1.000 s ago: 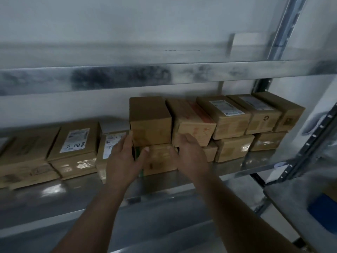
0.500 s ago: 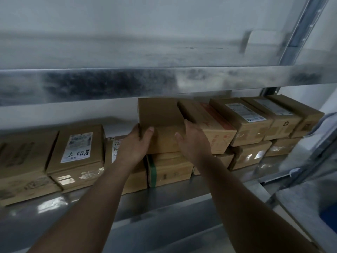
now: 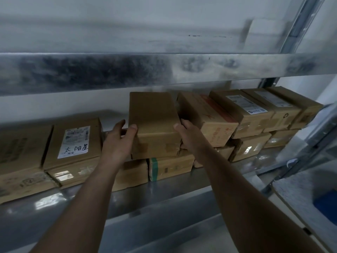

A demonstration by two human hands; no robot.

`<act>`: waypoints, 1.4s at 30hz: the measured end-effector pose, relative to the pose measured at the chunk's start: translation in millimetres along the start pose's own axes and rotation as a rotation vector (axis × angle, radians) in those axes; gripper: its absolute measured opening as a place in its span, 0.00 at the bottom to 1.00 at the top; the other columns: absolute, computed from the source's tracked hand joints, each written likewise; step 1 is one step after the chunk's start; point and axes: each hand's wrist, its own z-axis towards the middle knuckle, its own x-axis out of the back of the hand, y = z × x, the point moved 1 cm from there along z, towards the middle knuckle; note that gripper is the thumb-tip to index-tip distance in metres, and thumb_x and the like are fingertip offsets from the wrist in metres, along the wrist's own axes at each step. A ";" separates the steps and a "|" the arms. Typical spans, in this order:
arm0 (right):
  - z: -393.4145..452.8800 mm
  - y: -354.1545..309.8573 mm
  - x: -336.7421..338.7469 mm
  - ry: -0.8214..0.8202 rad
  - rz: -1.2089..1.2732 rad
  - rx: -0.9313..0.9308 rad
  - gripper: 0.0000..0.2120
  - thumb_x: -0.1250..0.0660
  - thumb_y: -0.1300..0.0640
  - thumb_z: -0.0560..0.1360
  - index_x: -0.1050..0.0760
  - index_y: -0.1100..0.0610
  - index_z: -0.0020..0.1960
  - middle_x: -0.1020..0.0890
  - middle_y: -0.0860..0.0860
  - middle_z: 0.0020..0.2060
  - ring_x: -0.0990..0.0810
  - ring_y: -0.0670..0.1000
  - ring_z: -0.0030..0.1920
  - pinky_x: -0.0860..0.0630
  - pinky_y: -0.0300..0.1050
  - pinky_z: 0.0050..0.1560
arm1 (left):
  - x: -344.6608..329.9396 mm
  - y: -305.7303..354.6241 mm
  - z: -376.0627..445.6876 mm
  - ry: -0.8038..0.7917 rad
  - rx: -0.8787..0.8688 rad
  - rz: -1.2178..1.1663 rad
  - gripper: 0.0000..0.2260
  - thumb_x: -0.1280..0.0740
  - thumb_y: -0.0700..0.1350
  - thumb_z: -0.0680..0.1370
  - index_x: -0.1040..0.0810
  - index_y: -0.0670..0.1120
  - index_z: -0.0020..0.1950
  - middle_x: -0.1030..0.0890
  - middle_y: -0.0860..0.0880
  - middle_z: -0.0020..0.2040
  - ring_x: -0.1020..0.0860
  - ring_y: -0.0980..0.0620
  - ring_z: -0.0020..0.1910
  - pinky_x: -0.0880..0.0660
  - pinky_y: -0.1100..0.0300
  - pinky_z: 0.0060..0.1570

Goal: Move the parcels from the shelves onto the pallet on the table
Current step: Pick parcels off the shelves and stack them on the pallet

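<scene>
Your hands clamp the plain cardboard parcel point(image 3: 154, 125) from both sides: left hand point(image 3: 116, 143) on its left wall with the thumb over the top edge, right hand point(image 3: 189, 136) against its right wall. It sits atop the green-taped parcel point(image 3: 171, 166) on the metal shelf point(image 3: 164, 190). Stiff, taped and small, it looks light; grip low on the side walls. Both forearms reach forward, slightly upward.
</scene>
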 end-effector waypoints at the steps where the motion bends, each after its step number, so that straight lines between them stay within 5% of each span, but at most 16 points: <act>1: -1.9 0.6 0.9 -0.031 -0.008 0.025 0.16 0.44 0.51 0.80 0.29 0.54 0.64 0.25 0.43 0.48 0.24 0.44 0.48 0.23 0.54 0.55 | 0.6 -1.2 -1.7 -0.010 0.004 -0.011 0.25 0.40 0.60 0.77 0.37 0.56 0.73 0.29 0.48 0.68 0.29 0.45 0.65 0.31 0.44 0.64; 6: -21.8 3.1 6.5 -0.108 0.109 0.095 0.20 0.46 0.51 0.81 0.38 0.44 0.73 0.23 0.44 0.54 0.23 0.48 0.54 0.25 0.53 0.59 | 3.9 -3.1 -22.8 -0.045 -0.012 -0.140 0.23 0.38 0.53 0.78 0.37 0.57 0.73 0.29 0.52 0.67 0.28 0.48 0.64 0.30 0.50 0.62; 11: -49.0 12.4 15.8 -0.187 0.103 0.207 0.25 0.45 0.53 0.82 0.48 0.46 0.77 0.31 0.44 0.70 0.31 0.43 0.67 0.36 0.42 0.66 | 8.3 -5.8 -62.2 -0.094 -0.117 -0.183 0.22 0.38 0.44 0.79 0.34 0.64 0.69 0.24 0.56 0.61 0.26 0.53 0.61 0.29 0.50 0.62; 14: -71.1 20.9 25.4 -0.191 0.130 0.232 0.26 0.45 0.53 0.82 0.50 0.46 0.77 0.33 0.41 0.70 0.32 0.41 0.65 0.36 0.43 0.68 | 6.4 -4.9 -93.1 -0.095 -0.161 -0.193 0.24 0.38 0.42 0.79 0.36 0.63 0.71 0.27 0.54 0.66 0.28 0.57 0.62 0.31 0.51 0.64; 20: -126.1 50.6 54.9 -0.139 0.160 0.302 0.27 0.45 0.57 0.82 0.52 0.48 0.77 0.40 0.30 0.61 0.39 0.16 0.50 0.40 0.15 0.49 | -11.7 1.3 -156.7 -0.092 -0.239 -0.215 0.28 0.37 0.37 0.78 0.38 0.62 0.71 0.26 0.61 0.61 0.27 0.67 0.58 0.29 0.70 0.51; 25: -167.8 82.6 93.3 -0.052 0.186 0.286 0.29 0.42 0.55 0.81 0.51 0.44 0.77 0.37 0.38 0.70 0.37 0.32 0.65 0.36 0.26 0.58 | -48.5 17.0 -202.7 -0.123 -0.287 -0.221 0.27 0.38 0.35 0.78 0.39 0.57 0.72 0.28 0.64 0.60 0.28 0.74 0.55 0.30 0.79 0.45; 32: -218.0 128.3 167.2 0.133 0.158 0.254 0.35 0.39 0.49 0.75 0.51 0.44 0.77 0.35 0.43 0.72 0.35 0.41 0.70 0.32 0.49 0.69 | -123.4 42.6 -244.2 -0.266 -0.336 -0.247 0.28 0.38 0.36 0.78 0.40 0.65 0.67 0.30 0.67 0.61 0.31 0.76 0.57 0.29 0.77 0.51; 35: -244.3 151.4 204.5 0.212 0.159 0.244 0.36 0.39 0.47 0.73 0.51 0.45 0.77 0.34 0.44 0.71 0.34 0.42 0.70 0.31 0.52 0.68 | -165.0 53.3 -261.5 -0.397 -0.355 -0.238 0.28 0.37 0.39 0.78 0.40 0.68 0.67 0.32 0.68 0.64 0.33 0.73 0.61 0.32 0.71 0.58; 42: -321.4 212.8 283.2 0.420 0.286 0.161 0.31 0.37 0.54 0.78 0.48 0.42 0.75 0.35 0.36 0.68 0.34 0.43 0.70 0.31 0.53 0.68 | -265.7 78.1 -312.3 -0.636 -0.379 -0.228 0.27 0.36 0.39 0.78 0.40 0.66 0.67 0.31 0.71 0.59 0.31 0.79 0.54 0.32 0.80 0.48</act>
